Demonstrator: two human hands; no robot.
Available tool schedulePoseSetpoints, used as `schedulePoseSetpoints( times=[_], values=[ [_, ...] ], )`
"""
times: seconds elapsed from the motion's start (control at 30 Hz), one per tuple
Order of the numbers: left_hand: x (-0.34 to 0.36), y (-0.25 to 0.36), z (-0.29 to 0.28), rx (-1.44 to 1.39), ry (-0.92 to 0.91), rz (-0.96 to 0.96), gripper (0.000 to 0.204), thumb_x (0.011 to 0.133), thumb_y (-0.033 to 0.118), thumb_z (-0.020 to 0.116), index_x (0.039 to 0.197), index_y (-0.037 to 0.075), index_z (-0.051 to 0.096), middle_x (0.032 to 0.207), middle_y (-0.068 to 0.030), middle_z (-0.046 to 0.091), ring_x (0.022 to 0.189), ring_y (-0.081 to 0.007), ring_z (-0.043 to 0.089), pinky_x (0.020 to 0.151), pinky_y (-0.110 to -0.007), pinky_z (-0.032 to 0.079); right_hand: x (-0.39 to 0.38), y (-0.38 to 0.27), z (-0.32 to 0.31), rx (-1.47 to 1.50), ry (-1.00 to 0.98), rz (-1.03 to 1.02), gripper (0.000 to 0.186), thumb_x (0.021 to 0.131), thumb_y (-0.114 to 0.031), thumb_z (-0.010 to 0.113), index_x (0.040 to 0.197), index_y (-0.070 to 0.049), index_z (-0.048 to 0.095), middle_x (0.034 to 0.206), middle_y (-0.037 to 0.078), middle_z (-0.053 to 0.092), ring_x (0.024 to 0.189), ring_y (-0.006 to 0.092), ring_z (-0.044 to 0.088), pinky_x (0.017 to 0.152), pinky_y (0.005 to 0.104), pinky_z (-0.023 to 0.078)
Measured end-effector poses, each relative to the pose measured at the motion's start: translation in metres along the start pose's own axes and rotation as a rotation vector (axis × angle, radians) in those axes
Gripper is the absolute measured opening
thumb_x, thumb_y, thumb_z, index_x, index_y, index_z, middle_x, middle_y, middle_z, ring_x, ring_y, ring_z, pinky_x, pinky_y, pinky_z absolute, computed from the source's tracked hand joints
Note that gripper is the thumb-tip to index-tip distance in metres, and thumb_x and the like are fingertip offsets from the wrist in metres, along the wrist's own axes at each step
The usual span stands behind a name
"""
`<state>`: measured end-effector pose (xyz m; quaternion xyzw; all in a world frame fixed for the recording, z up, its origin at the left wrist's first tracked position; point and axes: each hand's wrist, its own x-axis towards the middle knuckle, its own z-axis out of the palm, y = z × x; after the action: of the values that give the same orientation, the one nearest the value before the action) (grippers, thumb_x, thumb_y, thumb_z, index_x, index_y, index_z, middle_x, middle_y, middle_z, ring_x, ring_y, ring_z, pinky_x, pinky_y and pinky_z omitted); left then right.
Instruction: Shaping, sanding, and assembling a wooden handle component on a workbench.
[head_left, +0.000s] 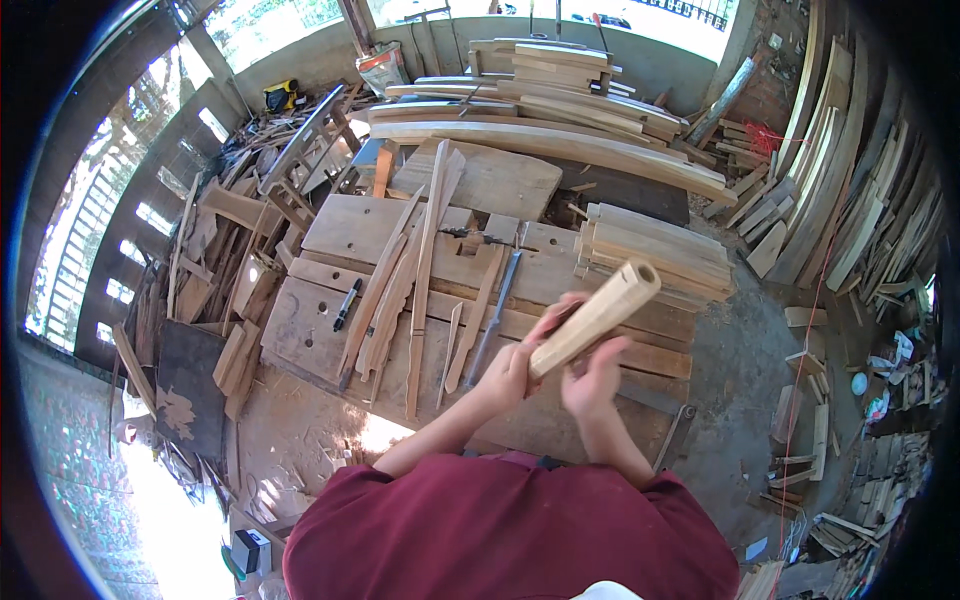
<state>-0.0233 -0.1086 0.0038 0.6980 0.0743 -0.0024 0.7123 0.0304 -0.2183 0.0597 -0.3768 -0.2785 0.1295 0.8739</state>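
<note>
A short, thick length of pale wood (595, 322) is raised over the front of the workbench, tilted up to the right. Its upper end shows a dark round mark or hole; I cannot tell which. My left hand (512, 372) is closed around its lower end. Against its right side lies my right hand (592, 382), thumb up along the wood and fingers partly hidden behind it. On the workbench (310, 310) left of my hands are a blue bar tool (497, 310), long thin wooden strips (428, 260), shaped wooden pieces (385, 310) and a black marker (347, 303).
Stacked boards (655, 245) lie at the bench's right side. Long planks (550, 140) are piled behind it. Scrap wood (235, 215) heaps up at the left, and tall boards (840, 150) lean at the right. A red cord (812, 300) runs down the right side.
</note>
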Motion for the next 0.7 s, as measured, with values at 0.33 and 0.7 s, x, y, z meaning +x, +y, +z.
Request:
schedulePoseSetpoints(
  times=[0.33,0.7],
  values=[
    [-0.012,-0.013,0.003,-0.017,-0.066,-0.119,0.053,0.097,0.037,0.025,0.067,0.001,0.05,0.047,-0.0045,0.045,0.039,-0.0157,0.044,0.042,-0.031,0.036,0.004,-0.015,-0.006,0.068,0.078,-0.036,0.076,0.084,-0.069,0.032,0.125,-0.005,0.039,0.095,0.009,0.053,0.081,0.0208,0.056,0.074,0.0357,0.048],
    [-0.029,0.117,-0.011,0.272,0.079,0.587,0.03,0.097,0.019,0.041,0.118,-0.001,0.042,0.095,-0.014,0.06,0.089,-0.022,0.06,0.076,-0.032,0.047,-0.012,-0.011,-0.005,-0.093,0.09,-0.135,0.058,0.086,-0.051,0.053,0.114,-0.003,0.038,0.088,0.009,0.05,0.076,0.0187,0.054,0.07,0.0328,0.046]
  ],
)
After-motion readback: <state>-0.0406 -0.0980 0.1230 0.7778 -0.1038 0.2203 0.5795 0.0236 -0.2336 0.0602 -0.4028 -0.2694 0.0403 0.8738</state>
